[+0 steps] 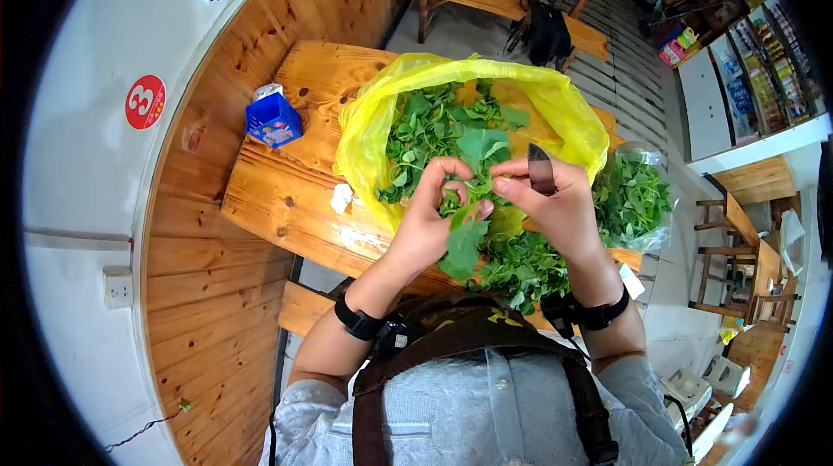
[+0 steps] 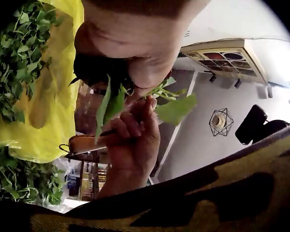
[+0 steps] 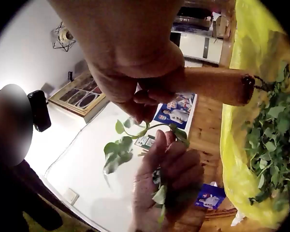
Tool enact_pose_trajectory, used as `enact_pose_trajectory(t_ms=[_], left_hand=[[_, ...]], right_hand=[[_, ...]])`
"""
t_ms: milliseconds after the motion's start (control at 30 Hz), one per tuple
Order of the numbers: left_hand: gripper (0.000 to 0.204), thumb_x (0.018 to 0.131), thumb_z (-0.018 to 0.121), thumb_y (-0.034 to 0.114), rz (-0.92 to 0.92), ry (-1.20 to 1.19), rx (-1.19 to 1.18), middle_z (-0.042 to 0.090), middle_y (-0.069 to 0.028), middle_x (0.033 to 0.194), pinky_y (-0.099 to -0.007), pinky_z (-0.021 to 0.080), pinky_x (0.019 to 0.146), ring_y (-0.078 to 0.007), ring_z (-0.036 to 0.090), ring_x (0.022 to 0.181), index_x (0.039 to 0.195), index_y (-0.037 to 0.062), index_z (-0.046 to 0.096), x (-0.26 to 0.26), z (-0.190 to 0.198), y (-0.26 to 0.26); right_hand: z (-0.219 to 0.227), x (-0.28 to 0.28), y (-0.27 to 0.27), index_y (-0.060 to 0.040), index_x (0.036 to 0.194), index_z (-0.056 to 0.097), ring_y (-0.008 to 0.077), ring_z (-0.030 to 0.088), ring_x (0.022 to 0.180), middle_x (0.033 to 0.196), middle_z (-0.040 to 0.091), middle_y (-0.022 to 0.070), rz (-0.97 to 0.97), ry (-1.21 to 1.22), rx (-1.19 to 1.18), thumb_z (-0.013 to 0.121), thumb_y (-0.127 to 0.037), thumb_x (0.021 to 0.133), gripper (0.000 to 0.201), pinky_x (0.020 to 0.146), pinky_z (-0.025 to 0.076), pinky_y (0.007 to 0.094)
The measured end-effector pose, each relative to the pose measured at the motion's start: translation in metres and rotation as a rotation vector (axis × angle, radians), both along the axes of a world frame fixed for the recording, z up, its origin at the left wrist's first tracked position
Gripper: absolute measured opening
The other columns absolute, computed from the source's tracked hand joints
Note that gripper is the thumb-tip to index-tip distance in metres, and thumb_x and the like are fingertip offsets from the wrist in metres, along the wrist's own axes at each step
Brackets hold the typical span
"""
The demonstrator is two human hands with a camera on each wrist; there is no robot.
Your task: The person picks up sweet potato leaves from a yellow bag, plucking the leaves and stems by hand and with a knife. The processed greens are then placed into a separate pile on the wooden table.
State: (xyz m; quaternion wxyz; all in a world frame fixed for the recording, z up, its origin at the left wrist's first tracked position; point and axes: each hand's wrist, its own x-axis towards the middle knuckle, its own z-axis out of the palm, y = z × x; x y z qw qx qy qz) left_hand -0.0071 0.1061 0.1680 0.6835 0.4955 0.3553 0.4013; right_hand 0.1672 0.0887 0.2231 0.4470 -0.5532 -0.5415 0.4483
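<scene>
Both hands meet over the yellow plastic bag (image 1: 364, 141), which lies wide open with leafy greens (image 1: 421, 123) inside. My left hand (image 1: 427, 221) grips a few leafy green stems (image 1: 466, 245), their broad leaves hanging below the fingers. In my right hand (image 1: 555, 201) is a knife (image 1: 540, 169), its dark blade pointing up in the head view. The knife's wooden handle (image 3: 215, 86) sticks out from the palm in the right wrist view. Right thumb and fingertips pinch a thin green stem (image 3: 150, 127) close to the left fingertips.
More loose greens (image 1: 525, 271) lie at the table's near edge. A clear bag of greens (image 1: 632, 201) stands at the right. On the wooden table (image 1: 278, 197) are a blue box (image 1: 274, 121) and a crumpled white tissue (image 1: 342, 198). A wood-panelled wall (image 1: 204, 292) borders the left.
</scene>
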Motion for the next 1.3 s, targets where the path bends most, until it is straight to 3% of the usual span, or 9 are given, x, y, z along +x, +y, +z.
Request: enact_pose_trajectory(t_ms=[100, 167, 333, 433, 533, 767, 933, 1133, 1300], left_hand=[[0.04, 0.079, 0.074, 0.003, 0.086, 0.144, 0.318, 0.055, -0.0014, 0.108, -0.0229, 0.043, 0.082, -0.0092, 0.048, 0.088, 0.116, 0.0045, 0.057, 0.003, 0.004, 0.001], [0.032, 0.081, 0.072, 0.005, 0.005, -0.047, 0.139, 0.061, -0.0019, 0.102, -0.0238, 0.044, 0.083, -0.0099, 0.051, 0.089, 0.111, 0.0038, 0.061, -0.002, -0.036, -0.001], [0.018, 0.086, 0.067, 0.004, 0.015, 0.189, 0.298, 0.065, -0.0036, 0.089, -0.0227, 0.048, 0.073, -0.0113, 0.06, 0.083, 0.104, 0.003, 0.065, 0.001, -0.017, -0.003], [0.025, 0.085, 0.065, 0.003, -0.143, 0.177, 0.043, 0.066, -0.0026, 0.102, -0.0285, 0.048, 0.084, -0.0116, 0.059, 0.094, 0.11, 0.0033, 0.065, -0.003, -0.003, 0.0], [0.025, 0.084, 0.066, 0.004, -0.031, 0.103, 0.051, 0.068, -0.0047, 0.101, -0.0292, 0.049, 0.083, -0.0141, 0.062, 0.089, 0.109, 0.0033, 0.066, 0.003, 0.007, -0.004], [0.039, 0.075, 0.07, 0.001, 0.278, 0.414, 1.101, 0.069, -0.0115, 0.096, -0.0323, 0.05, 0.066, -0.0255, 0.063, 0.077, 0.113, 0.0058, 0.065, 0.01, 0.016, -0.02], [0.032, 0.078, 0.072, 0.004, 0.19, 0.474, 0.932, 0.049, -0.0071, 0.08, -0.0315, 0.044, 0.059, -0.0224, 0.052, 0.066, 0.109, 0.006, 0.066, 0.009, 0.029, -0.01], [0.02, 0.085, 0.069, 0.008, 0.181, 0.228, 0.749, 0.052, -0.0063, 0.084, -0.0295, 0.045, 0.068, -0.0191, 0.053, 0.077, 0.105, 0.0045, 0.067, 0.007, 0.011, -0.011], [0.018, 0.088, 0.067, 0.007, 0.137, 0.159, 0.531, 0.056, -0.0069, 0.09, -0.0292, 0.045, 0.074, -0.0171, 0.052, 0.083, 0.106, 0.0032, 0.066, 0.001, 0.01, -0.013]], right_hand=[[0.003, 0.0, -0.003, 0.0015, 0.096, 0.07, 0.0041, 0.059, 0.073, 0.087, 0.067, 0.0015, 0.029, 0.111, 0.005, 0.072, -0.005, 0.084, 0.014, 0.064, 0.047, 0.0184], [0.006, 0.0, -0.003, 0.0022, 0.096, 0.069, 0.0048, 0.06, 0.075, 0.087, 0.068, 0.0023, 0.055, 0.22, 0.0, 0.073, -0.007, 0.084, 0.015, 0.066, 0.048, 0.0192], [0.01, 0.012, -0.004, 0.0045, 0.095, 0.068, 0.0076, 0.063, 0.078, 0.089, 0.07, 0.0061, -0.1, 0.147, -0.009, 0.073, -0.007, 0.083, 0.018, 0.071, 0.05, 0.021], [0.01, 0.016, -0.005, 0.0045, 0.096, 0.068, 0.007, 0.062, 0.075, 0.09, 0.071, 0.007, -0.12, 0.179, 0.009, 0.074, -0.005, 0.082, 0.018, 0.069, 0.049, 0.0199], [0.011, 0.015, -0.007, 0.0033, 0.095, 0.069, 0.0059, 0.061, 0.074, 0.088, 0.07, 0.0044, -0.118, 0.113, 0.0, 0.075, -0.007, 0.082, 0.018, 0.066, 0.048, 0.0194], [0.013, 0.015, -0.017, 0.001, 0.09, 0.07, 0.0032, 0.056, 0.069, 0.079, 0.066, -0.0016, -0.102, 0.048, 0.049, 0.075, -0.011, 0.082, 0.015, 0.061, 0.045, 0.0188], [0.014, 0.024, -0.021, 0.001, 0.097, 0.067, 0.0014, 0.043, 0.053, 0.073, 0.062, -0.0011, 0.196, 0.284, -0.2, 0.069, -0.021, 0.089, 0.023, 0.05, 0.037, 0.0182], [0.01, 0.018, -0.024, -0.0012, 0.094, 0.057, 0.0054, 0.047, 0.05, 0.072, 0.058, 0.0028, 0.013, 0.511, -0.27, 0.054, -0.023, 0.098, 0.022, 0.041, 0.039, 0.0209], [0.002, 0.022, -0.027, -0.0027, 0.086, 0.054, 0.0059, 0.048, 0.048, 0.066, 0.056, 0.0021, 0.128, 0.252, -0.304, 0.05, -0.026, 0.1, 0.028, 0.041, 0.04, 0.0214]])
